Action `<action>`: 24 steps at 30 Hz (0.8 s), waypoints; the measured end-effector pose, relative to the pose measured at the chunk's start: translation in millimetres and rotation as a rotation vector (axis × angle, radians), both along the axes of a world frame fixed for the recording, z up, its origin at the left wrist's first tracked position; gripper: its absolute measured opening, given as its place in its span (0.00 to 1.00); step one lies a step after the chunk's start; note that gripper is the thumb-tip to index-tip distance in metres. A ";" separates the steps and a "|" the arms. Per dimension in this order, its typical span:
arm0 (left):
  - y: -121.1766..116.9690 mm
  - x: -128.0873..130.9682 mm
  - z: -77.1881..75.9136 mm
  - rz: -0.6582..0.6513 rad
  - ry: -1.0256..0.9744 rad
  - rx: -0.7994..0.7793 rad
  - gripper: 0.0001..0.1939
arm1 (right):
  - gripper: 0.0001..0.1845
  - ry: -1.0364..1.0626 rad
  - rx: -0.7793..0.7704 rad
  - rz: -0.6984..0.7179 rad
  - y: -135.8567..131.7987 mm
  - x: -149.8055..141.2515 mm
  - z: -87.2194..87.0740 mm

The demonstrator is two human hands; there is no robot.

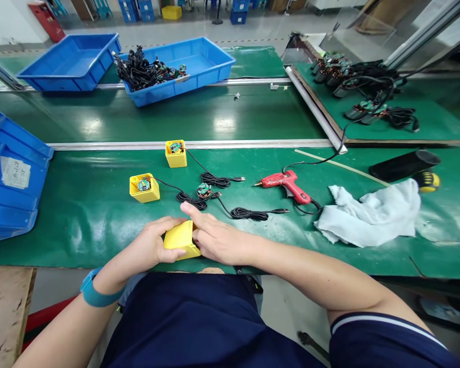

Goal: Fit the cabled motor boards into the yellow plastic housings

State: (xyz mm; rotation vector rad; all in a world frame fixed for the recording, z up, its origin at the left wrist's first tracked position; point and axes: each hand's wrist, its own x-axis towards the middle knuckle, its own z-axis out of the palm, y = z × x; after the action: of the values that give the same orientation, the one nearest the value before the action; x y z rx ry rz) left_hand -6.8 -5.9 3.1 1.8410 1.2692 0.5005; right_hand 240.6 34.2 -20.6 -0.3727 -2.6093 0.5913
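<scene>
A yellow plastic box lies tilted on its side near the front edge of the green bench. My left hand grips it, with the thumb in front and the fingers behind. At the box's right-facing opening is my right hand, its fingers bent into the mouth; whatever they hold is hidden. Just beyond my hands sits a round circuit board with copper windings, beside coiled black cables. Two more yellow boxes stand upright farther back, each with a circuit board inside and a cable leading out.
A red glue gun and a white cloth lie to the right, near a black cylinder. Blue bins stand at the back, one holding cable bundles. Another blue bin leans at left.
</scene>
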 end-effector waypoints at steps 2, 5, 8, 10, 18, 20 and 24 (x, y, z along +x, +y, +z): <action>0.1 -0.5 -0.6 0.006 -0.035 -0.028 0.34 | 0.10 -0.005 0.028 0.012 -1.2 1.1 -2.2; 0.1 -1.9 -0.6 0.021 -0.066 -0.044 0.33 | 0.08 0.032 0.066 0.007 -1.8 2.5 -6.1; 0.0 -4.0 -0.7 0.045 -0.040 -0.023 0.32 | 0.06 0.121 0.057 -0.042 -1.2 2.9 -9.6; -0.3 -5.5 -1.4 0.058 -0.023 -0.016 0.31 | 0.06 0.179 0.011 -0.085 -0.9 3.2 -9.9; -3.0 -9.8 -9.1 0.075 -0.076 -0.037 0.31 | 0.07 0.254 -0.120 -0.112 -5.0 1.7 2.8; -2.8 -10.6 -10.7 0.073 -0.076 -0.037 0.32 | 0.06 0.273 -0.121 -0.120 -6.4 -0.5 3.2; -3.3 -11.6 -12.6 0.039 -0.071 -0.001 0.32 | 0.05 0.260 -0.100 -0.142 -8.5 -5.2 2.2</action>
State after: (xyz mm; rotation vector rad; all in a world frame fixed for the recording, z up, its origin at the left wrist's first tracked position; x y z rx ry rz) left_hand -18.4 -9.1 -9.5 1.7849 1.2599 0.5811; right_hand 235.3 25.7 -18.4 -0.4745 -2.2910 0.6741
